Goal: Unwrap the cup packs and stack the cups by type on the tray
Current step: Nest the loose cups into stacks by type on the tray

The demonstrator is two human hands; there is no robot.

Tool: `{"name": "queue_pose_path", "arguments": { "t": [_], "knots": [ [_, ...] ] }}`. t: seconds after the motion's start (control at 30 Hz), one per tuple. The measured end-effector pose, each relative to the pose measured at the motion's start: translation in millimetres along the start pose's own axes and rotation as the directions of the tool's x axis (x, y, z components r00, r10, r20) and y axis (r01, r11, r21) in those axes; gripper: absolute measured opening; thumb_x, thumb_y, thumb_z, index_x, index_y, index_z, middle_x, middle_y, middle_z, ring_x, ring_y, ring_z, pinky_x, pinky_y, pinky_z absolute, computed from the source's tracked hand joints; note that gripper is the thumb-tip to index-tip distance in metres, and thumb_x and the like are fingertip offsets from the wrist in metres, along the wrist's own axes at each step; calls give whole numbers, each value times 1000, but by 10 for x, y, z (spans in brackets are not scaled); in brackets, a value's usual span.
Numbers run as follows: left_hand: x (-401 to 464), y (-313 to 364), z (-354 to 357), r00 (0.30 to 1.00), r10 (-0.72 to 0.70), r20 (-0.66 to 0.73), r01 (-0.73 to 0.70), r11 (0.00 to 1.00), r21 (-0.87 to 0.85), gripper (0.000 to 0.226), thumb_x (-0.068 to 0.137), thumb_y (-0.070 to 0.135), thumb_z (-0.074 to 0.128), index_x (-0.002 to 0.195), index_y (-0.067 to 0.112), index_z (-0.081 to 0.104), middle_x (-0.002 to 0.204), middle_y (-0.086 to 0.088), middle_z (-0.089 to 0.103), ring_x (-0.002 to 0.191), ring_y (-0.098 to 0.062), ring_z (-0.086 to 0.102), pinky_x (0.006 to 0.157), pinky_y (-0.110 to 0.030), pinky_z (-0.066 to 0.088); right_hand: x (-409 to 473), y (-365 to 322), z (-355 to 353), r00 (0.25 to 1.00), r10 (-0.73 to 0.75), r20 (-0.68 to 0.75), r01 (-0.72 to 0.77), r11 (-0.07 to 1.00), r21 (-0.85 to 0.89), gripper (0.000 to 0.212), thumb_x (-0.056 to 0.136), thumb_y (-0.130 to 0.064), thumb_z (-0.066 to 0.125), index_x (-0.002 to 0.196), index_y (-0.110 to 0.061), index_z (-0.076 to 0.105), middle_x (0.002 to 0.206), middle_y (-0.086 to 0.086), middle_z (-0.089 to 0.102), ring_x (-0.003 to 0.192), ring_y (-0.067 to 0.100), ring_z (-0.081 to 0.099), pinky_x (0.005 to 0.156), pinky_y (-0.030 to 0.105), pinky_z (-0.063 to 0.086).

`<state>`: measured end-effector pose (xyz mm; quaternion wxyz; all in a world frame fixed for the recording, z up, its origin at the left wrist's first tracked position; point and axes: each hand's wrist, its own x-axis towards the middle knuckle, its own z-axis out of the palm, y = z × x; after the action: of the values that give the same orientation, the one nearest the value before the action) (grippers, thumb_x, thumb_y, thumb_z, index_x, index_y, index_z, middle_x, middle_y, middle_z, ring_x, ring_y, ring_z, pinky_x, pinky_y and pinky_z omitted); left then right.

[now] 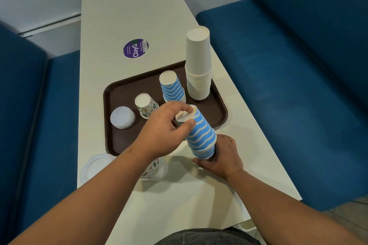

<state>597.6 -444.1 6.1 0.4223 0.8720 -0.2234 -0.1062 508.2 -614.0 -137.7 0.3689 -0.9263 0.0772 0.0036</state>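
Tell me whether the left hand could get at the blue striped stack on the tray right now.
Probably not yet: the left hand grips the top of the held blue striped stack. Once freed, the tray stack stands just beyond it, unobstructed.

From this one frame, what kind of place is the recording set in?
Probably a cafe or canteen booth: a narrow white table flanked by blue padded bench seats, a brown serving tray of paper cup stacks, and a round purple promotional sticker on the tabletop.

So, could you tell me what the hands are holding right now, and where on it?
Both hold the blue-striped cup stack: the left hand pinches its top end, and the right hand grips its bottom end.
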Motion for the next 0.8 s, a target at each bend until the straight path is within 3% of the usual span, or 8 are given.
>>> {"name": "queue_pose_path", "arguments": {
  "t": [0.17,0.3,0.4,0.5,0.57,0.7,0.8],
  "knots": [
    [54,-45,-62,990,-138,-30,132,979,-156,13,88,30,66,98,37,64,93,2,67,82,-18,64,77,-37,55,6,15,19,1000,5,0,-5,999,37,67,58,-61,80,114,-31,58,96,-28,46,105,10,49,96,23,28],
    [160,-77,-211,981,-142,-129,95,945,-313,22,76,44,64,95,34,68,85,0,68,77,-16,60,76,-44,53,14,41,63,1000,10,-9,-9,997,72,74,54,-68,72,118,-33,58,99,-27,50,104,9,51,97,23,27],
    [346,-58,-435,950,-143,-277,38,936,-351,16,79,34,65,95,31,66,88,8,69,79,-13,63,77,-40,54,14,39,64,1000,3,-16,-2,997,71,76,54,-65,76,120,-31,58,101,-28,49,105,7,49,98,23,25],
    [556,-88,-622,904,-85,-419,21,987,-157,20,81,36,63,101,34,65,98,2,67,85,-16,64,84,-44,55,18,41,77,1000,12,-14,-11,997,75,78,54,-63,77,123,-31,58,103,-27,49,104,5,48,98,22,25],
    [701,-98,-682,891,12,-454,6,999,39,27,83,35,62,108,27,65,104,9,61,95,-17,62,89,-39,52,21,55,93,1000,12,-19,-10,998,66,79,53,-66,75,123,-33,58,104,-28,50,106,7,50,98,22,25],
    [1015,-138,-628,917,98,-386,11,962,271,28,86,27,63,111,14,64,114,0,59,105,-15,54,87,-15,36,22,80,114,1000,27,-1,-27,998,55,84,53,-72,69,126,-34,55,107,-29,47,111,10,48,98,19,21],
    [1130,-270,-460,975,-17,-224,100,925,366,27,88,29,64,110,13,62,116,-5,60,104,-23,56,85,-22,37,24,99,133,1000,21,-6,-20,999,40,86,53,-74,66,127,-32,55,108,-27,47,113,12,47,99,20,22]
  ]
}}
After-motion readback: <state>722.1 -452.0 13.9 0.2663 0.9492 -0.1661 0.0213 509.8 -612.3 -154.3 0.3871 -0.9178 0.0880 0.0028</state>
